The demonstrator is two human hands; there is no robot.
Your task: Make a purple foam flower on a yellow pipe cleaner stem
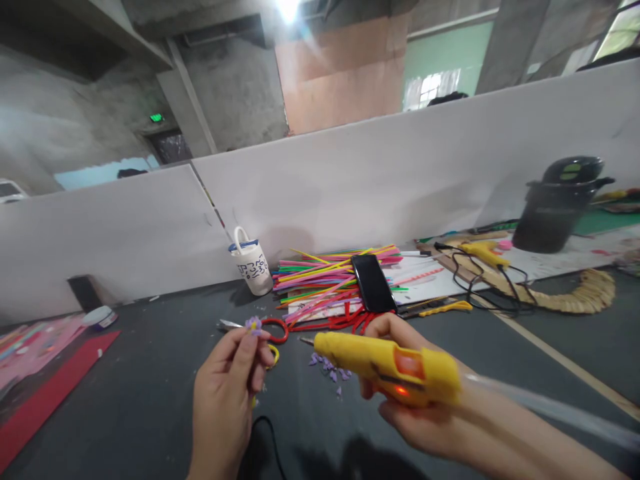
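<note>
My left hand (227, 380) pinches a small purple flower (253, 325) with a yellow centre, held up between thumb and fingertips. In my right hand (425, 420) is a yellow hot glue gun (385, 367), its metal nozzle pointing left towards the flower, a short gap apart. An orange light glows on the gun, and a clear glue stick (540, 403) trails from its back. Small purple petal pieces (330, 367) lie scattered on the dark table beneath the nozzle. Behind my left hand rest scissors (276, 329) with red handles, partly hidden by the fingers.
Behind the hands lie many coloured pipe cleaners (320, 277), a black phone (373, 283) and a white cup (251, 267). A second yellow glue gun (483, 252) with black cable and a black bin (553, 210) stand right. Red sheet (60, 393) lies left; a white partition (350, 193) rises behind.
</note>
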